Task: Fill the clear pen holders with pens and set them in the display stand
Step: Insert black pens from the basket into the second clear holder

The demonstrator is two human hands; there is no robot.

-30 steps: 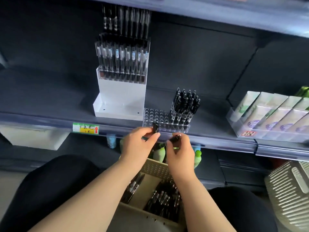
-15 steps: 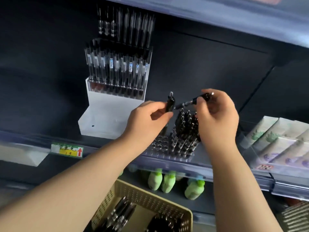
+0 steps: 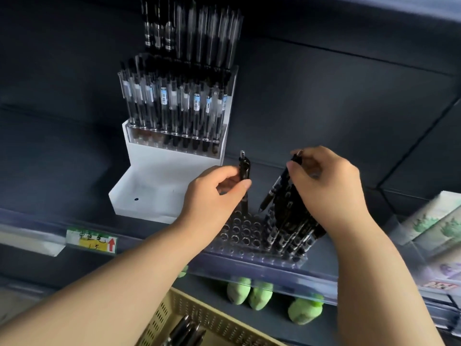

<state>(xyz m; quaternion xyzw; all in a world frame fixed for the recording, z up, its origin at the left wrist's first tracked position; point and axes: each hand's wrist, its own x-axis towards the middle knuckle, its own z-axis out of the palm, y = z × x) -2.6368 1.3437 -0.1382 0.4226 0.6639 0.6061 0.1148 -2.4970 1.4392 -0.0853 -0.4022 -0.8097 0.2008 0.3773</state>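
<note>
A clear pen holder (image 3: pixel 239 231) with a grid of holes stands at the shelf's front edge. Its right half is packed with black pens (image 3: pixel 291 231); the left holes are bare. My left hand (image 3: pixel 214 198) pinches one black pen (image 3: pixel 244 168) upright, its lower end down among the bare holes. My right hand (image 3: pixel 326 186) grips a second black pen (image 3: pixel 279 186), tilted with its tip pointing down-left just above the holder. Behind and to the left stands the white display stand (image 3: pixel 154 186), whose upper tiers carry filled holders; its lowest tray holds nothing.
A beige perforated basket (image 3: pixel 189 313) with more pens sits low in front of me. Green plush items (image 3: pixel 259 293) lie on the shelf below. Pale boxed goods (image 3: pixel 434 228) fill a tray at the right. A yellow price label (image 3: pixel 92 243) hangs on the shelf rail.
Both hands rose from the basket to the holder, each with a pen. The left pen has gone down into the holes; the right pen has swung from level to steeply tilted.
</note>
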